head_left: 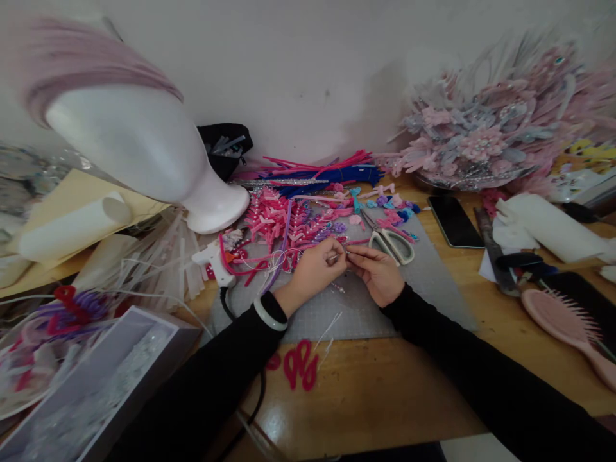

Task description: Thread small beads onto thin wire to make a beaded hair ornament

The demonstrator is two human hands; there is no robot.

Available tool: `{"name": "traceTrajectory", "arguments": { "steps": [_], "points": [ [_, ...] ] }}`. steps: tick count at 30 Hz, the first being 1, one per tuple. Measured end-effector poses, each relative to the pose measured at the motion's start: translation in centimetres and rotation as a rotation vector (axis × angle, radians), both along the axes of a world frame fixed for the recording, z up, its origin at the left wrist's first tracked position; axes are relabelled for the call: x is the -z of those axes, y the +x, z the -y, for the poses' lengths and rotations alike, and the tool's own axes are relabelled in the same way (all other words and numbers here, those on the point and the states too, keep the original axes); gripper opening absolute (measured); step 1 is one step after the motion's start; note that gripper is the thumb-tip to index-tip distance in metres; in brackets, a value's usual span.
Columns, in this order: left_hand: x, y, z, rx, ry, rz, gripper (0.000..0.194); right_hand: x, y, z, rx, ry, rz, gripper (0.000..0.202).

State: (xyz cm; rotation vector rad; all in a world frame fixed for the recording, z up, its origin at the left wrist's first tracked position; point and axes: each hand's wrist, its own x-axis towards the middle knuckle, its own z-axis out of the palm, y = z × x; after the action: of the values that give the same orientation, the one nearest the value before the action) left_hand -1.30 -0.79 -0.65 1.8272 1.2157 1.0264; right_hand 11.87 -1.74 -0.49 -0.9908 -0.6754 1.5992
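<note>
My left hand (320, 266) and my right hand (378, 273) meet above the grey cutting mat (433, 295), fingertips close together. Both are closed in a pinch on something small and silvery, mostly hidden by the fingers. Just below them a few tiny beads (339, 288) show on the mat. Scissors with pale handles (399, 247) lie beyond my right hand. Behind my left hand are pink fuzzy-stem pieces (269, 221) and a purple fuzzy stem (287, 228). Dark red fuzzy loops (301, 366) and thin white wires (328, 330) lie nearer to me.
A white mannequin head (129, 141) stands at left, above a glue gun (215, 264) with a black cord. An open box (168, 333) holds clear pieces. Rightward are a phone (455, 221), a pink hairbrush (561, 317) and a large pink floral piece (486, 141).
</note>
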Motion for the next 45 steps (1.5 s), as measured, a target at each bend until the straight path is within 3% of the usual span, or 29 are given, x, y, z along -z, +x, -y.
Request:
{"name": "traceTrajectory", "arguments": {
  "steps": [45],
  "points": [
    [-0.08, -0.08, -0.18, 0.005, -0.02, -0.02, 0.005, -0.22, -0.11, 0.15, 0.023, 0.028, 0.063, 0.016]
  ]
}}
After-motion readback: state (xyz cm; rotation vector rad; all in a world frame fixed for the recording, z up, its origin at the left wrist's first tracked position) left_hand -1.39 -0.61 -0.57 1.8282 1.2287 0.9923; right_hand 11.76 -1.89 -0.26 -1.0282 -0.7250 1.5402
